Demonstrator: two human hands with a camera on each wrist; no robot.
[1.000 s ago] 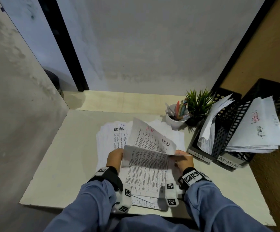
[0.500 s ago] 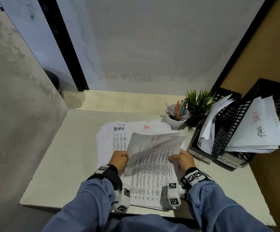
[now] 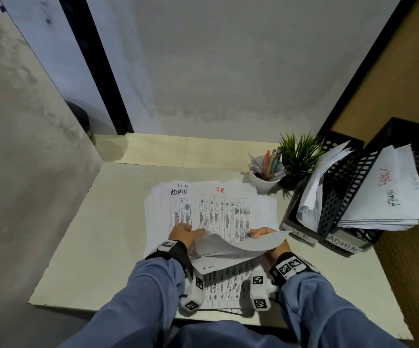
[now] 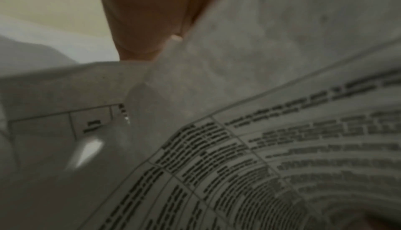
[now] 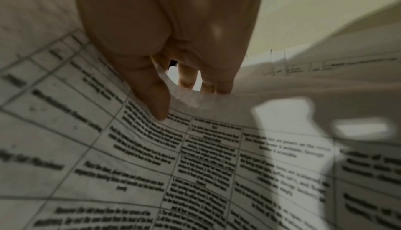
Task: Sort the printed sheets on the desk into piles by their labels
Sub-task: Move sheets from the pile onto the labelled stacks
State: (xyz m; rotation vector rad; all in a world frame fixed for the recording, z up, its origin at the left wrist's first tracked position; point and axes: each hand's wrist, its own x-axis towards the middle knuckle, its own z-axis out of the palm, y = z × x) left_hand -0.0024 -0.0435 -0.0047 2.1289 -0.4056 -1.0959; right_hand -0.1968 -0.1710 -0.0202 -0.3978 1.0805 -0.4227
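A spread of printed sheets lies mid-desk. One on the left is labelled ADMIN (image 3: 178, 192) in black, and beside it lies one labelled HR (image 3: 220, 190) in red. Nearer me, a loose sheet (image 3: 238, 247) is curled over towards my body, blank back up. My left hand (image 3: 185, 233) grips its left edge and my right hand (image 3: 266, 234) pinches its right edge. In the right wrist view the thumb (image 5: 156, 100) presses on printed paper (image 5: 195, 165) with fingers under it. In the left wrist view a finger (image 4: 141, 19) lies against the curved sheet (image 4: 260, 148).
Two black mesh trays stand at the right, tagged HR (image 3: 302, 236) and ADMIN (image 3: 342, 245), both holding papers. A white pen cup (image 3: 263, 182) and a small green plant (image 3: 298, 156) sit behind the sheets. Walls close in on the left and back.
The sheet I held up has come down and folded back towards me. The red HR sheet beneath it now shows in full. Both hands have dropped slightly.
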